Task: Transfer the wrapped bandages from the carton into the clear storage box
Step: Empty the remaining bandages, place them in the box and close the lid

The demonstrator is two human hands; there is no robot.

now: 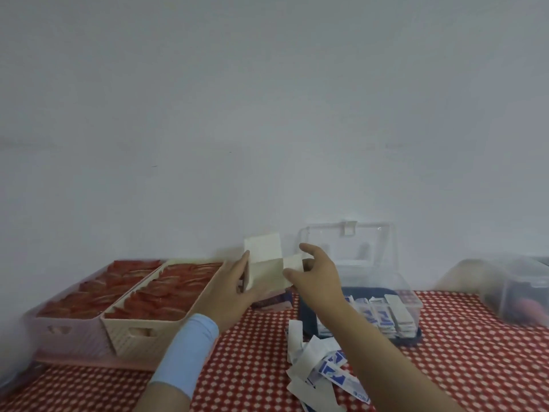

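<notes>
My left hand (230, 288) grips a small white carton (266, 267) held up above the table, its top flaps standing open. My right hand (316, 276) pinches one of the carton's side flaps between thumb and fingers. Right behind it stands the clear storage box (411, 301) with its lid (347, 242) tipped up against the wall; rows of wrapped bandages (383, 318) stand inside. A loose heap of white-and-blue wrapped bandages (319, 370) lies on the red checked cloth in front of the box.
Two baskets, pink (64, 331) and cream (142, 328), filled with red packets, sit at the left. A second clear container (511, 289) stands at the far right. A dark purple packet (274, 301) lies under the carton. A white wall rises just behind everything.
</notes>
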